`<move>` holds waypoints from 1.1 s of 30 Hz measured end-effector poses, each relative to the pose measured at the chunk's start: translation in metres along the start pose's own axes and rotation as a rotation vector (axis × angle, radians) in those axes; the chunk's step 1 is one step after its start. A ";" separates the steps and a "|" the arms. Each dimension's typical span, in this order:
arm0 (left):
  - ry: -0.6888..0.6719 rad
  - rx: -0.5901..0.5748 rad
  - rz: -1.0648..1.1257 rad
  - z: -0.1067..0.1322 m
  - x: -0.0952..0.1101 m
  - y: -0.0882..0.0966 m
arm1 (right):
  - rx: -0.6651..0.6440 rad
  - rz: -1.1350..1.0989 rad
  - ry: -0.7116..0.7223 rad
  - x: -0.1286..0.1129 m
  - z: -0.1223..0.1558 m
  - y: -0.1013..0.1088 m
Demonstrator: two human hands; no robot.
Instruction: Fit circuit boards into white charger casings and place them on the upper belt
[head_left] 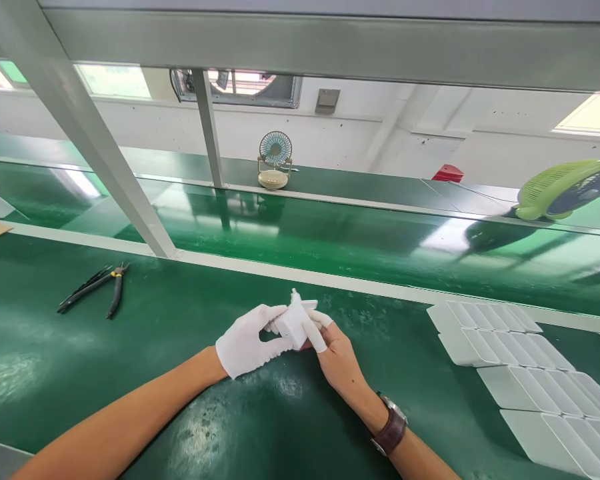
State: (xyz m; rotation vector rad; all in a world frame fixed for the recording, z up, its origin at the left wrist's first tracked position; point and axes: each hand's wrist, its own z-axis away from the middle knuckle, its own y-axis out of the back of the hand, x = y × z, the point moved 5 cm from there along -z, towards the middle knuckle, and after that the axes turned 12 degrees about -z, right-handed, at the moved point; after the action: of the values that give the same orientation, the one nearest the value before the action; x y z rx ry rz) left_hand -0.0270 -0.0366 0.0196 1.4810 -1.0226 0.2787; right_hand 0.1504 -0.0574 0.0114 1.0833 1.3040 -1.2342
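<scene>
A small white plastic part (292, 324) with a short stub on top is held between both hands, just above the green table (190, 313). My left hand (253, 340), in a white glove, grips its left side with thumb and fingers. My right hand (333, 350) wears white finger cots and a wristwatch (393, 427); its fingers pinch the part's right side. The fingers cover much of the part, so its exact kind cannot be made out.
Pliers (115, 280) and dark tweezers (86, 283) lie at left. Rows of white panels (545, 387) rest at right. Behind a white rail (300, 272) runs a shiny green belt (300, 237), with a small fan (275, 157) and a green fan (565, 187) beyond. A slanting post (115, 153) rises at left.
</scene>
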 end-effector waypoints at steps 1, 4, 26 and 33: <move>0.015 0.001 -0.033 -0.001 -0.001 0.000 | 0.049 0.050 0.085 -0.003 0.000 0.003; 0.050 -0.025 -0.121 -0.005 -0.004 0.000 | 0.070 0.263 0.262 -0.009 0.002 0.005; 0.616 0.440 -0.129 -0.122 -0.113 0.110 | -0.134 0.875 0.803 -0.006 0.025 -0.020; 0.621 0.597 -0.066 -0.112 -0.119 0.097 | -0.131 0.897 0.798 0.000 0.022 -0.023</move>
State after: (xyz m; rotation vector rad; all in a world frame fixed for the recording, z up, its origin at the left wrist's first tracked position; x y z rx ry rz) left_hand -0.1217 0.1285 0.0265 1.7803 -0.3921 0.9918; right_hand 0.1299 -0.0815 0.0139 1.8698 1.1704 -0.0207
